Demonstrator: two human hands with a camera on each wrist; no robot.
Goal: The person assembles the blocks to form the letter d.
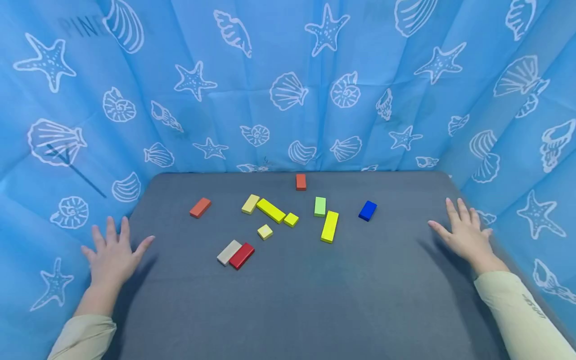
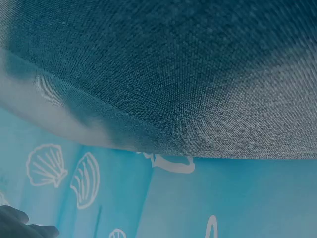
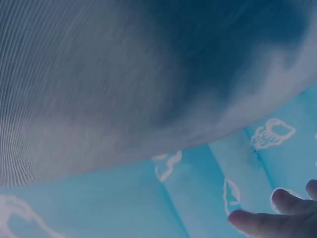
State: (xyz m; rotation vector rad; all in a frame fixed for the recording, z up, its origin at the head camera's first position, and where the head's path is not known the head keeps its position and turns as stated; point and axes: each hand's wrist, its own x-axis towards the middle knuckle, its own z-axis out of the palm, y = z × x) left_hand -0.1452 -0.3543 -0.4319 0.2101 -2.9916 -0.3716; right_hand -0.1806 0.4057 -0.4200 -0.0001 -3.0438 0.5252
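My left hand (image 1: 113,260) spreads its fingers over the table's left edge and holds nothing. Over the right edge my right hand (image 1: 468,237) is likewise spread, palm down and bare. Small blocks lie between them. Closest to the left hand are an orange block (image 1: 200,207), a cream block (image 1: 229,252) and a red block (image 1: 242,256) side by side. A blue block (image 1: 368,211) lies nearest the right hand. In the middle are a long yellow block (image 1: 271,210), another long yellow block (image 1: 330,227) and a light green block (image 1: 320,206). Fingertips show at the bottom of both wrist views.
A pale yellow block (image 1: 250,204), a small yellow cube (image 1: 291,219) and a pale cube (image 1: 265,231) sit mid-table. Another orange block (image 1: 301,182) is near the back edge. A blue curtain (image 1: 279,45) with white shells encloses the grey table (image 1: 315,310).
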